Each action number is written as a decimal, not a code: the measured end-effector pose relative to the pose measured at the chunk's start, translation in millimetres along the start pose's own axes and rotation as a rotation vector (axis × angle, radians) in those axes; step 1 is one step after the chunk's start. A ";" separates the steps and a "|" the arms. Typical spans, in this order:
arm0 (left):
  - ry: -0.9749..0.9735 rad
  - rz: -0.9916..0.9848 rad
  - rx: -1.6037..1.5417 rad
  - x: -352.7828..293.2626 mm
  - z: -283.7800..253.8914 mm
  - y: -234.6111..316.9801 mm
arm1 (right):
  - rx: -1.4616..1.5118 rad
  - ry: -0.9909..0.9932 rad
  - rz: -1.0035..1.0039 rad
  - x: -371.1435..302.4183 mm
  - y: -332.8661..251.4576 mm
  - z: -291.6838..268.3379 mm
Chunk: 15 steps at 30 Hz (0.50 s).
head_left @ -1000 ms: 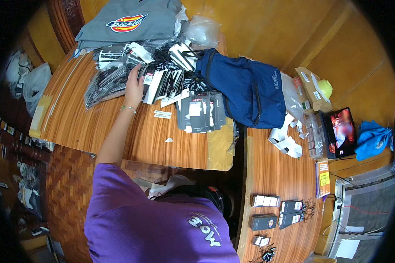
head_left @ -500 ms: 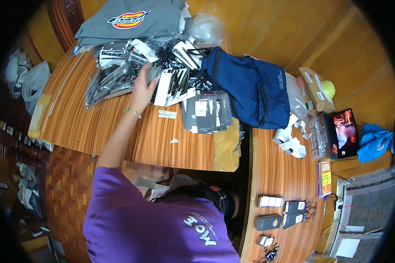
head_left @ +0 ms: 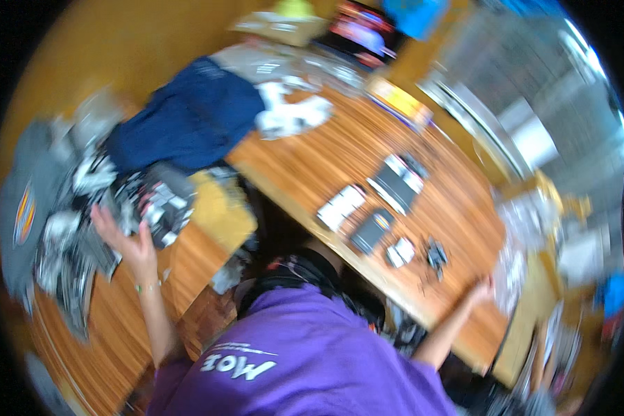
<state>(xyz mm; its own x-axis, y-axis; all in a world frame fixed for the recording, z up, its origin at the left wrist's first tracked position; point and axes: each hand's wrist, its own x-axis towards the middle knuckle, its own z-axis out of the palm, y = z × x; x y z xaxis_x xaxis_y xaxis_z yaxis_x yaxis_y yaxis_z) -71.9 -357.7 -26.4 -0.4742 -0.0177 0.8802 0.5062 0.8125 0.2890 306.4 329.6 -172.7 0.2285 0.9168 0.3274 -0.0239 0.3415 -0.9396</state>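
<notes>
Neat stacks (head_left: 372, 231) on the right look done, but messy tags (head_left: 165, 208) wait by your left hand (head_left: 130, 243), fingers spread; your right hand's (head_left: 480, 291) are too blurry to tell.

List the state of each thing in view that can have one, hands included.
Left hand: open, fingers spread
Right hand: blurred, grip unclear
Black-and-white rectangular card tags: spread loosely
Black rectangular screen: lit
Navy-blue fabric bag: lying down
White ribbon-like strip: crumpled
Dark rectangular cards: stacked
Thin black cords: bunched

Black-and-white tags (head_left: 166, 210), navy bag (head_left: 191, 114), purple shirt (head_left: 326, 347) — white lettering (head_left: 246, 369)
</notes>
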 end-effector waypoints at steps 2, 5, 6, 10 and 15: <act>-0.008 0.040 -0.292 3.1 34.4 63.3 | 0.060 0.055 -0.019 3.8 -4.6 -3.1; -0.215 0.112 -0.797 -21.0 84.6 138.7 | 0.032 0.002 -0.051 10.9 -1.1 -14.3; -0.404 0.110 -0.888 -26.8 87.9 161.6 | 0.123 -0.013 -0.062 9.3 -5.7 -10.1; -0.973 0.355 -1.070 -25.1 130.6 256.3 | -0.022 -0.032 -0.159 -24.7 -55.9 -5.8; -1.188 0.705 -0.915 -19.1 195.7 290.1 | -0.123 -0.521 -0.096 -136.4 -165.8 41.8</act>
<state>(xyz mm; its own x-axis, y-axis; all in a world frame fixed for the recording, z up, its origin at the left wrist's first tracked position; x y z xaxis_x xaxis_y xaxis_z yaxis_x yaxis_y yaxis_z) -57.0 -7.7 -33.0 -0.0146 0.9569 0.2900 0.8710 -0.1303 0.4737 238.6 156.5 -57.4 -0.2896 0.8745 0.3891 0.0947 0.4306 -0.8975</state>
